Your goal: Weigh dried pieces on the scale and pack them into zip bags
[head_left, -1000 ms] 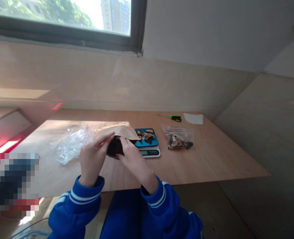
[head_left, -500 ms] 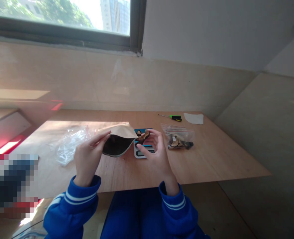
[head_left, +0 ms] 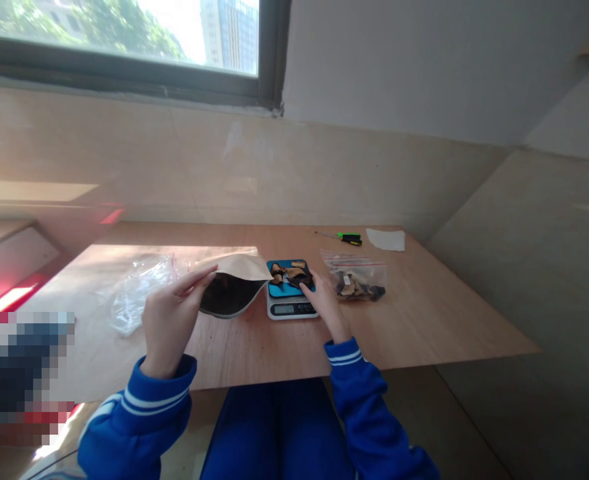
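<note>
My left hand (head_left: 172, 320) is closed on the rim of a stand-up kraft pouch (head_left: 239, 265), pinching its left edge. The pouch gapes toward me, showing a dark inside. To its right, a small digital scale (head_left: 293, 311) with a blue platform carries several brown dried slices that look like mushroom (head_left: 278, 272). My right hand (head_left: 323, 297) is at the platform's right side, thumb and fingers round a dark dried slice (head_left: 299, 280); its far fingers are partly hidden. The display digits are too blurred to read.
A zip bag (head_left: 357, 283) of more dried slices lies right of the scale. Crumpled clear plastic (head_left: 142, 290) is on the left. A green-and-black screwdriver (head_left: 349, 238) and white paper (head_left: 386, 239) lie at the back of the wooden table (head_left: 424, 327).
My right hand has moved from beside the pouch mouth, where it held dried slices, rightward and down onto the scale. More of the platform and its slices now shows. My left hand keeps its grip.
</note>
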`<action>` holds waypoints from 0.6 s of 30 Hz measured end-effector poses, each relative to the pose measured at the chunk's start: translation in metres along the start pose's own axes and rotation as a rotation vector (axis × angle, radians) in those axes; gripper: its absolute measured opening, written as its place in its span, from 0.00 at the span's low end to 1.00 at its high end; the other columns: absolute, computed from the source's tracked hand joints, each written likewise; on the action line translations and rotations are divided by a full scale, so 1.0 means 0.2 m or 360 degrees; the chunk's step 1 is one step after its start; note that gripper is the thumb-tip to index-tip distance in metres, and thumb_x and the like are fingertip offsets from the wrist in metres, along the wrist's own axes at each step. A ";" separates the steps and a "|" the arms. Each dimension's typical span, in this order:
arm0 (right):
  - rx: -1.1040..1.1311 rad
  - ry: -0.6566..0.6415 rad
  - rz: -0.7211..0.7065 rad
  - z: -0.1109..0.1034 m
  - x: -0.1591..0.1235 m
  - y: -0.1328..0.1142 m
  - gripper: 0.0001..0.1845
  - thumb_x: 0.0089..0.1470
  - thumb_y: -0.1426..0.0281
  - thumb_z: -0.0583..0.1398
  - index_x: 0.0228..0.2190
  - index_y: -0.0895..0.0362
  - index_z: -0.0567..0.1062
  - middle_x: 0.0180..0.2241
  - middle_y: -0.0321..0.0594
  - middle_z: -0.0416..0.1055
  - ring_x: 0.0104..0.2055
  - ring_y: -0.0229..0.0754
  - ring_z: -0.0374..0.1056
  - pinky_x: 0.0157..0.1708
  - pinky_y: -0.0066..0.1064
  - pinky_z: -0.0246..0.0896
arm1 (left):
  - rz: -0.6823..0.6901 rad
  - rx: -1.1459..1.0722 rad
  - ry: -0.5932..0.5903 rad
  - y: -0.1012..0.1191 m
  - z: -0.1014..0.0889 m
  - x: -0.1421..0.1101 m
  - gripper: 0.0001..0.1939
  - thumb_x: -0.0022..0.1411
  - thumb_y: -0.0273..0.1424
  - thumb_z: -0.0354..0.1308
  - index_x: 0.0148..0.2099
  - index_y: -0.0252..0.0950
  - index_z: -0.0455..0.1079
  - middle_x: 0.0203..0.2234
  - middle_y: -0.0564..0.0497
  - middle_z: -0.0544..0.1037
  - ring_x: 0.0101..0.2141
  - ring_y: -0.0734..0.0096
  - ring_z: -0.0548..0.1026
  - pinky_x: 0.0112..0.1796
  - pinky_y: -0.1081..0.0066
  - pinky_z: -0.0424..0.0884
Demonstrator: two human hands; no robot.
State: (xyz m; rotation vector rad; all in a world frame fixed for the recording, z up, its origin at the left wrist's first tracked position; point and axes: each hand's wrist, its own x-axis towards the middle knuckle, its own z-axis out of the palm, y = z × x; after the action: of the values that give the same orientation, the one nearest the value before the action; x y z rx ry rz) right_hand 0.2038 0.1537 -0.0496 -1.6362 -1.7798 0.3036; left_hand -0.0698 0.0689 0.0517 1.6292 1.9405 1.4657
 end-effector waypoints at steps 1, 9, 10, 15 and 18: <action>0.0008 -0.0027 0.0001 0.00 0.01 0.00 0.26 0.54 0.69 0.58 0.53 0.67 0.68 0.53 0.59 0.69 0.56 0.55 0.66 0.56 0.47 0.58 | 0.0002 -0.0011 -0.0001 0.00 0.00 0.00 0.14 0.58 0.42 0.58 0.43 0.46 0.79 0.37 0.54 0.83 0.41 0.63 0.79 0.44 0.67 0.73; 0.0396 0.0193 0.0092 -0.16 -0.27 0.04 0.28 0.58 0.59 0.55 0.56 0.59 0.65 0.59 0.53 0.63 0.62 0.51 0.59 0.60 0.48 0.55 | 0.0022 0.0038 0.0013 -0.03 0.00 0.00 0.14 0.59 0.43 0.58 0.44 0.48 0.78 0.38 0.55 0.83 0.40 0.62 0.79 0.43 0.67 0.73; 0.0450 0.0197 0.0111 -0.19 -0.32 0.04 0.26 0.58 0.58 0.54 0.55 0.58 0.66 0.58 0.52 0.65 0.61 0.50 0.61 0.58 0.48 0.57 | 0.0025 0.0060 0.0026 -0.03 0.00 0.00 0.14 0.59 0.43 0.57 0.44 0.48 0.78 0.38 0.55 0.83 0.40 0.62 0.79 0.43 0.67 0.73; 0.0545 0.0282 0.0247 -0.32 -0.49 0.08 0.22 0.58 0.57 0.54 0.49 0.56 0.71 0.51 0.51 0.72 0.54 0.49 0.68 0.52 0.45 0.65 | 0.0082 0.0067 -0.0137 -0.15 0.02 0.01 0.15 0.60 0.43 0.55 0.46 0.47 0.78 0.39 0.55 0.82 0.41 0.61 0.79 0.42 0.68 0.72; 0.0512 0.0335 0.0298 -0.37 -0.51 0.11 0.22 0.57 0.56 0.54 0.47 0.56 0.73 0.49 0.51 0.73 0.51 0.49 0.70 0.50 0.45 0.67 | 0.0110 0.0085 -0.0351 -0.24 0.04 0.00 0.16 0.60 0.43 0.54 0.46 0.47 0.77 0.38 0.54 0.83 0.42 0.60 0.79 0.39 0.69 0.73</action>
State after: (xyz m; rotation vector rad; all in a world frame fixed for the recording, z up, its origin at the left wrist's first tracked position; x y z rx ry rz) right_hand 0.2624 0.0412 -0.0416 -1.5405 -1.3470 0.4597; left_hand -0.0934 0.0783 0.0098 1.8126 1.8328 1.2076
